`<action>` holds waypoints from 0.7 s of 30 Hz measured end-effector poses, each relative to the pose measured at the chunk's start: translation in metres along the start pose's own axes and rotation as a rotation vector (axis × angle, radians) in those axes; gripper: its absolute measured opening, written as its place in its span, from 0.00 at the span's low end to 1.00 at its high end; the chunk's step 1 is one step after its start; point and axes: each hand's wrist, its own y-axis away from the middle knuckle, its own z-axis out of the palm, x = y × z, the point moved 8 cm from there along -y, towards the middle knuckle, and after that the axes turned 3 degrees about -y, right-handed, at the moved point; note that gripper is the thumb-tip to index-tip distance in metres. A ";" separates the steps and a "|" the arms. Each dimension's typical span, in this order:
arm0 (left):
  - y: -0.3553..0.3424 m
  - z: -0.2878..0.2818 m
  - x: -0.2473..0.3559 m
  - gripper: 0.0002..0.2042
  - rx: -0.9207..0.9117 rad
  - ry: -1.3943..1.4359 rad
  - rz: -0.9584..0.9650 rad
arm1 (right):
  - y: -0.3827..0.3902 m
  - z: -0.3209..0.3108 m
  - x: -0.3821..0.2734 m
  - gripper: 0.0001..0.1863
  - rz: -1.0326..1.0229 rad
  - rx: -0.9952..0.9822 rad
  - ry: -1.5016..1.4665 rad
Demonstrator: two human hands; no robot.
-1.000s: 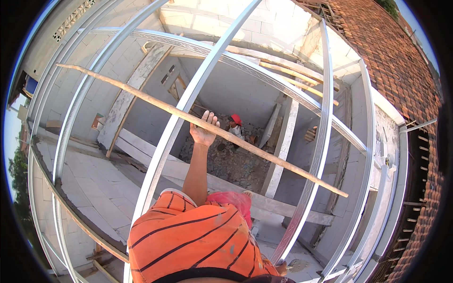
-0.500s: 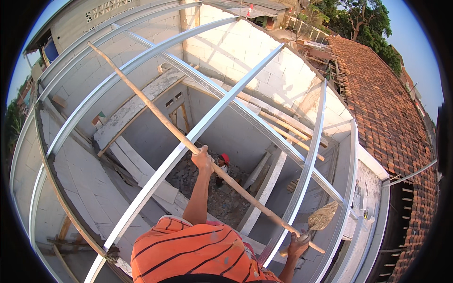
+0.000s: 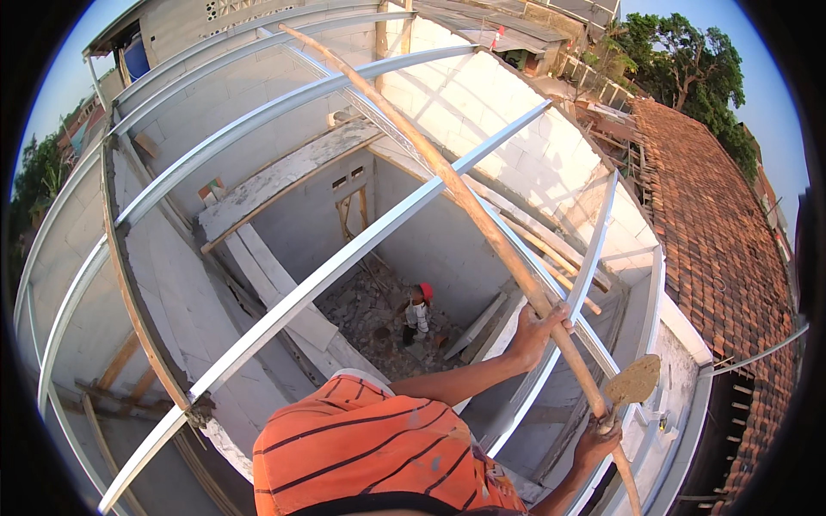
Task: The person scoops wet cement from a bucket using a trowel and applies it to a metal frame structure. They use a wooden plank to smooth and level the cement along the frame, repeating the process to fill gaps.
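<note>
A long wooden pole [image 3: 482,227] runs diagonally over the silver metal rafters [image 3: 320,288], from the upper middle down to the lower right. My left hand [image 3: 539,331] is wrapped round the pole where it crosses the rafters on the right. Lower down, my right hand [image 3: 600,443] grips the pole together with the handle of a trowel. The trowel's mortar-caked blade [image 3: 633,381] sticks up beside the pole. My orange striped shirt fills the bottom middle, and both forearms reach out from it to the right.
Below the rafters, a person [image 3: 417,314] in a red cap stands on rubble inside the block-walled room. Boards [image 3: 288,163] rest along the room's top. Block walls [image 3: 465,82] surround the frame, with a tiled roof [image 3: 705,241] at right and trees behind it.
The pole has swung from a gentle slope to a steeper diagonal, its far end moving up and right. My left hand moved right along with it. My right hand and trowel came into view onto the pole.
</note>
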 end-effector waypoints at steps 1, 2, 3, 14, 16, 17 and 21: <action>-0.010 0.000 0.019 0.08 -0.011 0.024 0.061 | 0.003 -0.022 0.018 0.17 -0.065 0.072 -0.006; -0.027 0.000 0.039 0.09 -0.025 0.064 0.103 | 0.007 -0.046 0.047 0.19 -0.078 0.133 -0.027; -0.046 -0.002 0.065 0.09 0.000 0.087 0.149 | 0.011 -0.072 0.079 0.19 0.025 0.110 0.023; 0.024 0.125 -0.073 0.14 -0.110 0.257 -0.360 | 0.062 -0.185 0.155 0.33 0.211 0.829 -1.743; 0.053 0.146 -0.104 0.13 -0.233 0.362 -0.503 | 0.067 -0.182 0.170 0.36 0.125 0.881 -2.036; 0.065 0.155 -0.113 0.13 -0.277 0.399 -0.554 | 0.072 -0.181 0.185 0.38 0.115 0.961 -2.062; 0.071 0.152 -0.086 0.10 -0.379 0.346 -0.505 | 0.087 -0.188 0.285 0.34 0.346 1.246 -2.164</action>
